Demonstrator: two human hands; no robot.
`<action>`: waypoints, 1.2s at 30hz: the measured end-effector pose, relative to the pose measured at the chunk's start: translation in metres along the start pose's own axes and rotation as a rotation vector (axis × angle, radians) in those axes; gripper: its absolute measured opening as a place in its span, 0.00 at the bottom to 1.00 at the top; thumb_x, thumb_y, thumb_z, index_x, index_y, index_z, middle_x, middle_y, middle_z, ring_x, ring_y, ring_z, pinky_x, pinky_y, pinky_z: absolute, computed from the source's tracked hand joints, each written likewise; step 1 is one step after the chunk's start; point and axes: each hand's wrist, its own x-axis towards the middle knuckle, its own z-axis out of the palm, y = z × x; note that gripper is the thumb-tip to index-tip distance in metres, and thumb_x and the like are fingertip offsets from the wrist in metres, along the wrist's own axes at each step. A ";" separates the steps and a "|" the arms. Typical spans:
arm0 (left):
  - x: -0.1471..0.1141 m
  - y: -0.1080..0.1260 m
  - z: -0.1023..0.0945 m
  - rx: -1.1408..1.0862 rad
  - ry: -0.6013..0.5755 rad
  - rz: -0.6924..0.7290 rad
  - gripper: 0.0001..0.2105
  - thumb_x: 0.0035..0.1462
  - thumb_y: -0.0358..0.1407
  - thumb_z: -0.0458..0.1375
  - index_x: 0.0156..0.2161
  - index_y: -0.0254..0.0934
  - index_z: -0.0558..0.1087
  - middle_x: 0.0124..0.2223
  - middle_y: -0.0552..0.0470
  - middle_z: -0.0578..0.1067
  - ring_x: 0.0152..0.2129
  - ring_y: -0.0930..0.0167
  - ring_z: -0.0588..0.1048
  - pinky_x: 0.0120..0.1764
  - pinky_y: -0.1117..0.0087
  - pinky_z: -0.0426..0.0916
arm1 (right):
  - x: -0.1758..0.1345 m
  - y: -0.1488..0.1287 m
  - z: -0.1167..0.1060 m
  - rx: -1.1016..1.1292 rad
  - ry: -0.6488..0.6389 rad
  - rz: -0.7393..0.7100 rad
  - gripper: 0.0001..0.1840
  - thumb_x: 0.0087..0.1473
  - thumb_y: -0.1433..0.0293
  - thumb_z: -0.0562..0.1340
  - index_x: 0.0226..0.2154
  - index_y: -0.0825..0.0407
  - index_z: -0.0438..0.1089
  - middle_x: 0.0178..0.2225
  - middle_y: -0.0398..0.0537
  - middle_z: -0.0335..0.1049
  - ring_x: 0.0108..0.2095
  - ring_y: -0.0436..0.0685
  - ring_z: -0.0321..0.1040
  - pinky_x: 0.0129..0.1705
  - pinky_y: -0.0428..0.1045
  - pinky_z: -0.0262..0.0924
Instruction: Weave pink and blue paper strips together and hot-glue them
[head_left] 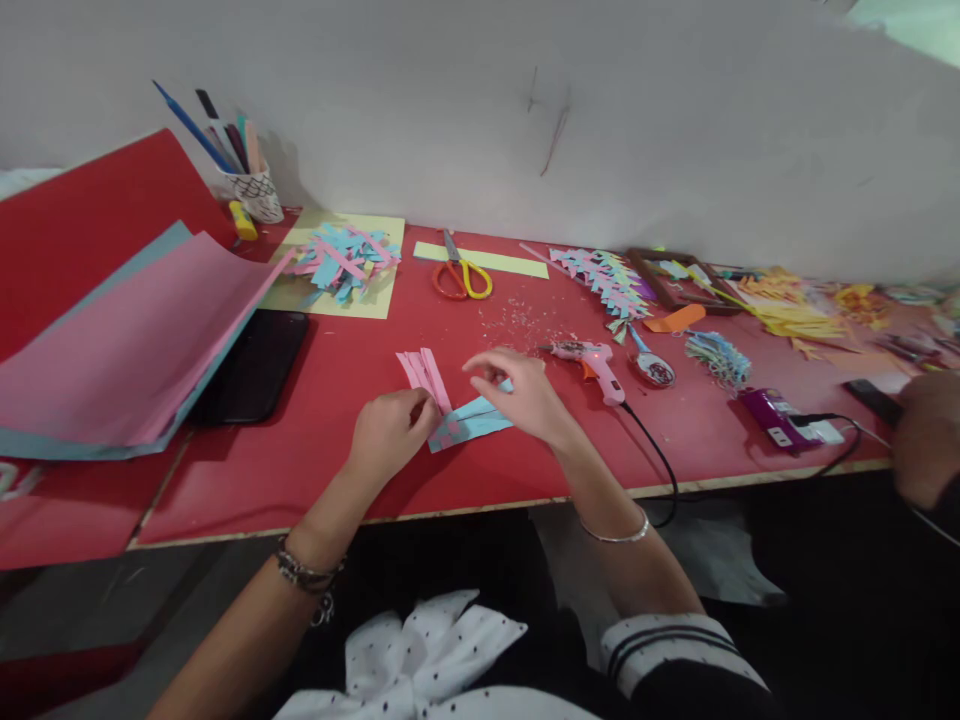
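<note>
My left hand (391,430) is closed, its thumb and fingertips pressed together beside the pink paper strips (424,372). What it pinches, if anything, is too small to make out. Blue paper strips (471,420) lie on the red table, partly under my right hand (521,395). That hand hovers over them with thumb and forefinger curved and a small gap between them; I see nothing in it. To its right a pink glue gun (592,365) rests on its side, nozzle pointing left, its cord running off the table's front edge.
Yellow-and-red scissors (461,278) lie behind on a pale yellow strip (525,265). Cut paper pieces (349,258) are heaped at back left. A black phone (259,370) sits partly under paper sheets (142,340). A purple power socket (780,418) and another person's arm (926,440) are at right.
</note>
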 end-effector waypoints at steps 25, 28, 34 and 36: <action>0.002 0.001 0.002 0.065 -0.008 -0.018 0.11 0.51 0.36 0.47 0.26 0.36 0.70 0.26 0.52 0.73 0.21 0.73 0.67 0.24 0.75 0.53 | -0.027 0.046 0.002 -0.387 -0.064 0.012 0.14 0.53 0.78 0.49 0.39 0.52 0.66 0.37 0.48 0.67 0.39 0.53 0.64 0.46 0.52 0.46; 0.002 0.000 0.003 0.062 -0.006 -0.018 0.11 0.51 0.36 0.47 0.26 0.36 0.70 0.26 0.52 0.73 0.21 0.74 0.67 0.24 0.75 0.53 | -0.027 0.047 0.004 -0.396 -0.079 0.024 0.15 0.53 0.78 0.49 0.40 0.52 0.66 0.37 0.49 0.66 0.38 0.53 0.63 0.46 0.52 0.45; 0.002 0.000 0.004 0.039 -0.003 -0.017 0.10 0.50 0.36 0.48 0.26 0.37 0.70 0.25 0.52 0.73 0.21 0.74 0.67 0.24 0.75 0.53 | -0.034 0.039 0.007 -0.523 0.049 0.104 0.15 0.53 0.75 0.51 0.42 0.52 0.67 0.38 0.52 0.63 0.40 0.55 0.61 0.45 0.53 0.46; 0.002 0.000 0.003 0.032 -0.001 -0.011 0.11 0.50 0.37 0.47 0.26 0.37 0.70 0.25 0.52 0.73 0.21 0.73 0.67 0.24 0.75 0.53 | -0.040 0.029 0.010 -0.567 0.069 0.113 0.15 0.54 0.72 0.51 0.42 0.49 0.68 0.40 0.53 0.62 0.42 0.57 0.59 0.45 0.55 0.46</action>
